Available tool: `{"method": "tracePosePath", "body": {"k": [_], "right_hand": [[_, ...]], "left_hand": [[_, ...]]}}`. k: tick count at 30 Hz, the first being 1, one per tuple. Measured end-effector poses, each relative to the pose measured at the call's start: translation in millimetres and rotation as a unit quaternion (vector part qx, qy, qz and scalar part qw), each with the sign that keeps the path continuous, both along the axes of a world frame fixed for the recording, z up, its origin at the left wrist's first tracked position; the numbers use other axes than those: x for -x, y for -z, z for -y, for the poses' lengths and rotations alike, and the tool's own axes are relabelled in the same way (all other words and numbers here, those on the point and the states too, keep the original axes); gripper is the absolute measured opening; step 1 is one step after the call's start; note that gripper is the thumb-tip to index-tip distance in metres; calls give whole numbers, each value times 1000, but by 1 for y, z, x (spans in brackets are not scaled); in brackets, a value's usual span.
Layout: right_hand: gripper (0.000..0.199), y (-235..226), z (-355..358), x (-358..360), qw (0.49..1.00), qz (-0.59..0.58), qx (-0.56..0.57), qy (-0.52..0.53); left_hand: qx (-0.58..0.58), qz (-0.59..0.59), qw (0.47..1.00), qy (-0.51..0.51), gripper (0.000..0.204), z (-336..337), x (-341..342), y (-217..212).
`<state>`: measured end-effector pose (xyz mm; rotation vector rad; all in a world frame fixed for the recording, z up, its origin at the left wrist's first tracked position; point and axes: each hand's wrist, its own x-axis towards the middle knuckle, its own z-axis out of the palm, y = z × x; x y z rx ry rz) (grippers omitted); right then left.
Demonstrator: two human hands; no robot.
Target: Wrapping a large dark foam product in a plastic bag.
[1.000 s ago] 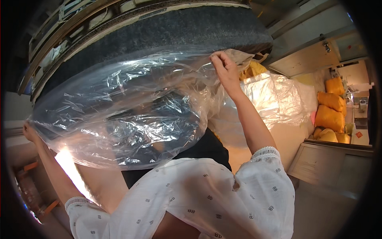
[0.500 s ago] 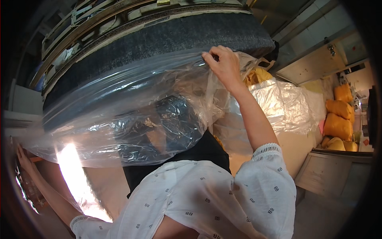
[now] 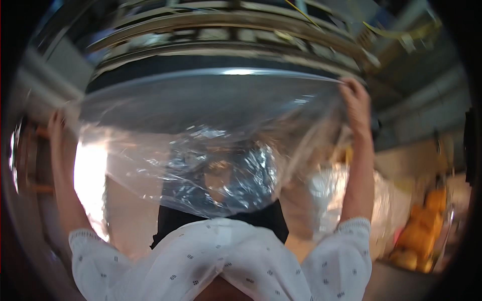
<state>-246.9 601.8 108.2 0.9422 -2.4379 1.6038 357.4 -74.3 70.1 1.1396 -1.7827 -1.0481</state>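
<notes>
A large clear plastic sheet (image 3: 201, 113) is pulled wide between my two hands, its upper edge taut and shiny. My right hand (image 3: 356, 103) pinches its far right corner, with the arm stretched forward. Out at the left, my left hand (image 3: 56, 123) is closed at the sheet's other end; motion blurs its fingers. Behind the taut edge shows a dark, long block (image 3: 201, 62), and its near side is seen through the plastic. The sheet's lower part hangs in creases down to my black-clothed lap.
Wooden slats (image 3: 226, 22) run behind the dark block. At the right, crumpled clear plastic (image 3: 326, 193) lies over something pale, and orange bundles (image 3: 422, 226) are piled farther off. A bright patch of light (image 3: 91, 175) falls at the left.
My right hand has moved right, drawing the sheet's edge out straight and smoother over the block. The left hand has come up and forward. The whole view has turned and levelled.
</notes>
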Motion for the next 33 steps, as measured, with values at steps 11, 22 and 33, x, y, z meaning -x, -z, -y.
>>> {"method": "tracePosePath", "body": {"k": [11, 22, 33], "right_hand": [[32, 112, -3, 173, 960, -145, -3, 242], [27, 97, 13, 181, 971, -71, -75, 215], [30, 91, 27, 186, 938, -120, -121, 300]], "left_hand": [[180, -159, 965, -109, 24, -74, 267, 64], [130, -68, 983, -114, 23, -53, 309, 54], [224, 56, 947, -222, 26, -37, 314, 64]]}}
